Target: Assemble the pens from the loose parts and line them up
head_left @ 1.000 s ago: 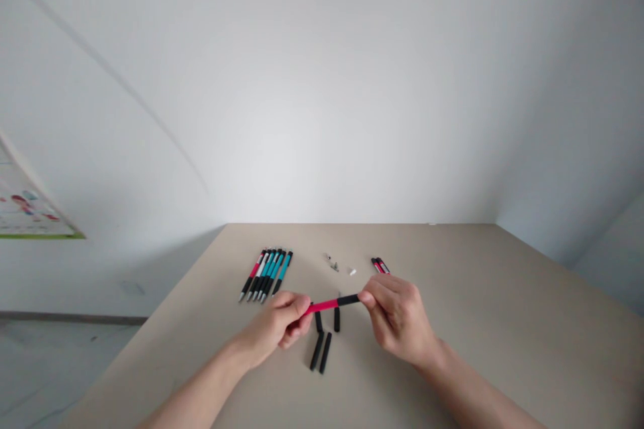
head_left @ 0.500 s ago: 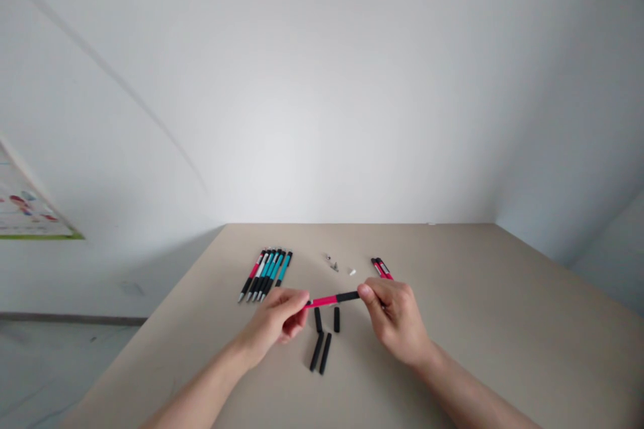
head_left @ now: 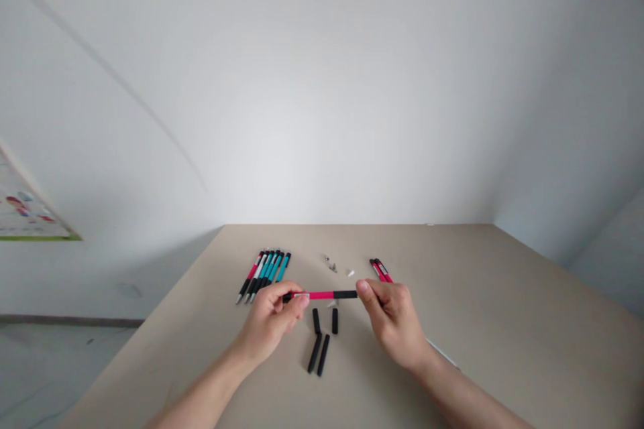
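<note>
A pink pen with a black grip [head_left: 320,295] is held level between my two hands, above the table. My left hand [head_left: 272,314] is closed on its pink, clip-side end, thumb along the barrel. The fingers of my right hand [head_left: 390,318] pinch the black end; the tip is hidden behind them. Below the pen lie several loose black rubber grips [head_left: 323,355]. A small pale cone-shaped piece [head_left: 333,303] sits just under the pen. Part of a thin white rod [head_left: 443,353] shows beside my right wrist.
At the back left, several pens [head_left: 266,271] with teal, white and pink barrels lie in a row. Two pink pens [head_left: 381,269] rest beyond my right hand. Small metal parts [head_left: 331,264] and a white piece [head_left: 351,273] lie between. A wall [head_left: 352,114] borders the table's far edge.
My left hand has shifted slightly left and turned, with its thumb now along the barrel. The pen has gone from slightly tilted to level. My right hand stays nearly in place.
</note>
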`<state>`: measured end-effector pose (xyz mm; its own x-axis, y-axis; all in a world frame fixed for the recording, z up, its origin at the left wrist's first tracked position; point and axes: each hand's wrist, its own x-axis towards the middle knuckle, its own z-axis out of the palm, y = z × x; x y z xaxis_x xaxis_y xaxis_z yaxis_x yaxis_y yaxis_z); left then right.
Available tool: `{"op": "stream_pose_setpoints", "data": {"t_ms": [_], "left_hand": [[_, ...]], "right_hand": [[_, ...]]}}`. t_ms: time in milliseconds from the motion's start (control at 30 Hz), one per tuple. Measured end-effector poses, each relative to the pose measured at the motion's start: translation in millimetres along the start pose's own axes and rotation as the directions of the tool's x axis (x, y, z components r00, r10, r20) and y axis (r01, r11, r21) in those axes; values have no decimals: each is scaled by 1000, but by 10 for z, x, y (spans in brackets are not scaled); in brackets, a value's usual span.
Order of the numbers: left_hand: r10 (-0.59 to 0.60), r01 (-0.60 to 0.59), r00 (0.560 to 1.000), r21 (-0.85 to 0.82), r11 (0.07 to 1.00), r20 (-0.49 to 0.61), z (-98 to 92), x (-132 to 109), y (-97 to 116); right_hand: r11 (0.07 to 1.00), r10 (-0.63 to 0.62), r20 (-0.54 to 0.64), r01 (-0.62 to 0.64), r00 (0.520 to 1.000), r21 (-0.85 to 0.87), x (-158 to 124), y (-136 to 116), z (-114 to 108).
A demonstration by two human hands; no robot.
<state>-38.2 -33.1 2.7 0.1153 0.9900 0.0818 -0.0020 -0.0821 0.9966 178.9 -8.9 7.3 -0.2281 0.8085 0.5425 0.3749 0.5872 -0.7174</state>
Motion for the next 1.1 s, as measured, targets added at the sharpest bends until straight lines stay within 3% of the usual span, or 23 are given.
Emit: {"op": "stream_pose_setpoints", "data": {"t_ms": [133,267,367,433,500,533,567,600,633,700,867,1100], "left_hand": [[-1,5,1000,-179,984,25,2,18,-46],[-49,69,995,-265,962,84,87,8,-46],[16,-6,1000,-338,941,26,100,31,3],[79,-104,993,-348,932,-85,-21,88,51],[110,-168,957,-201,965,-268,-270,174,92],[151,-172,916,-24,985,-373,-429,221,101],[194,-98,863,221,970,-466,-596,268,101],[218,86,818,488,868,-532,-757,311,89],[202,316,804,690,651,-559,-901,347,68],[167,432,800,747,505,-576,-1106,394,3],[69,499,841,818,285,-537,-1177,403,-158],[19,458,884,873,166,-467,-1139,391,-155]], "right_hand": [[985,146,103,-154,984,77,-31,42,68],[983,115,310,-153,944,100,-77,-6,140],[989,66,402,-112,913,93,-101,-67,179],[994,49,411,-85,910,70,-99,-83,179],[997,51,398,-69,916,32,-84,-75,153],[997,60,391,-70,919,12,-74,-66,132],[997,75,385,-79,920,-6,-63,-55,110],[996,92,381,-92,920,-21,-53,-45,88],[994,109,380,-105,919,-31,-46,-36,70],[992,127,381,-120,916,-42,-39,-24,48],[994,106,388,-90,916,-58,-47,-34,61],[994,107,397,-89,912,-65,-44,-71,62]]}}
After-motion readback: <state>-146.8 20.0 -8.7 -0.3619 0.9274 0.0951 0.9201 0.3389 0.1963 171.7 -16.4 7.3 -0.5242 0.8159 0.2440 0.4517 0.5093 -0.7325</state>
